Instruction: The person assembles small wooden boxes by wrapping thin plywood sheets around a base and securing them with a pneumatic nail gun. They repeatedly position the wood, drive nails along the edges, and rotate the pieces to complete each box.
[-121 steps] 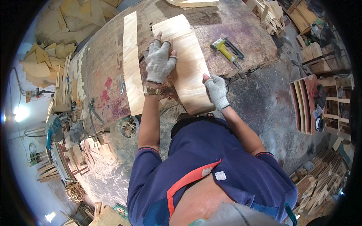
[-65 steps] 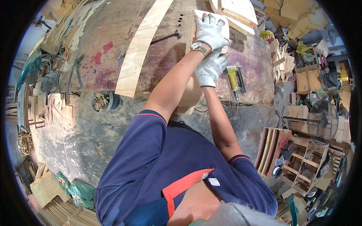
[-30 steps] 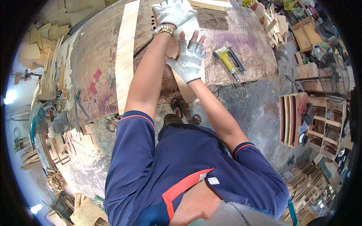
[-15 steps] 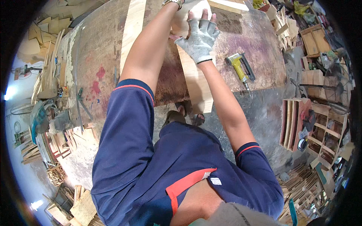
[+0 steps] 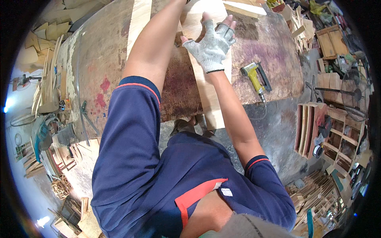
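My right hand, in a grey fingerless work glove, lies with spread fingers on a pale wooden board. The board runs lengthwise over the worn, stained worktable, and its near end juts past the table's front edge. My left arm reaches forward beyond the upper rim of the picture, so the left hand is hidden there. To the right of my right forearm, a yellow-green and black air nail gun rests on the table with a hose attached.
A second pale board lies left of my left arm. More wood strips sit at the table's far right. A teal-and-grey power saw stands at left, a black fan and a wooden shelf unit at right.
The view has shifted slightly, so table, board and nail gun appear lower. My left wrist with its watch has almost left the picture. My right hand stays on the board, its fingers somewhat rearranged.
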`<state>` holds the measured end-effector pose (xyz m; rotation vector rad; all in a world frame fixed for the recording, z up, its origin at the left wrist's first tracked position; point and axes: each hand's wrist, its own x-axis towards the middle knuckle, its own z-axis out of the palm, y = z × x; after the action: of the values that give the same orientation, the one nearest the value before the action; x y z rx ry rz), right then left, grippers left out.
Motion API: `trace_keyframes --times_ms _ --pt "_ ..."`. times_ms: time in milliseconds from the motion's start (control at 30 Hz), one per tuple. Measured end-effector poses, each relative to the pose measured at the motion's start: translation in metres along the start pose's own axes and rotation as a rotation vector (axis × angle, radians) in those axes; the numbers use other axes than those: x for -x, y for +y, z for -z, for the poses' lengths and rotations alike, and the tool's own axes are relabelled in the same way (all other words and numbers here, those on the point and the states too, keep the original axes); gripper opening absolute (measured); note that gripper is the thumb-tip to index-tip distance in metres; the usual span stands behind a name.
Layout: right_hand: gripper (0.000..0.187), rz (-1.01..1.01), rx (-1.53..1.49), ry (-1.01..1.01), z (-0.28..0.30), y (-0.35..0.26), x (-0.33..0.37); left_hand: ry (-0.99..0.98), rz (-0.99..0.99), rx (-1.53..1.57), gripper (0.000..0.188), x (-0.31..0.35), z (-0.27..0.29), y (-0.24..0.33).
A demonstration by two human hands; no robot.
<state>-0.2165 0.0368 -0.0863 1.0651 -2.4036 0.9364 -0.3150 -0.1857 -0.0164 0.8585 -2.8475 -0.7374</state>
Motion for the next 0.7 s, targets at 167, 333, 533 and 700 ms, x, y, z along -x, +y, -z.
trace_keyframes --times_ms 167,333,533,700 --pt "0.111 -0.061 -0.057 -0.047 0.019 -0.004 -0.005 -0.032 0.001 0.016 0.084 -0.001 0.004 -0.001" --pt "0.116 -0.075 -0.047 -0.069 0.024 -0.007 -0.008 -0.051 0.012 0.035 0.085 0.0 0.01 -0.002" --pt "0.117 -0.062 -0.137 -0.074 0.027 -0.003 -0.009 -0.022 0.052 0.026 0.087 0.003 0.006 -0.005" --pt "0.115 -0.034 -0.088 -0.018 0.019 0.0 -0.003 -0.043 0.035 -0.019 0.088 -0.009 0.002 -0.013"
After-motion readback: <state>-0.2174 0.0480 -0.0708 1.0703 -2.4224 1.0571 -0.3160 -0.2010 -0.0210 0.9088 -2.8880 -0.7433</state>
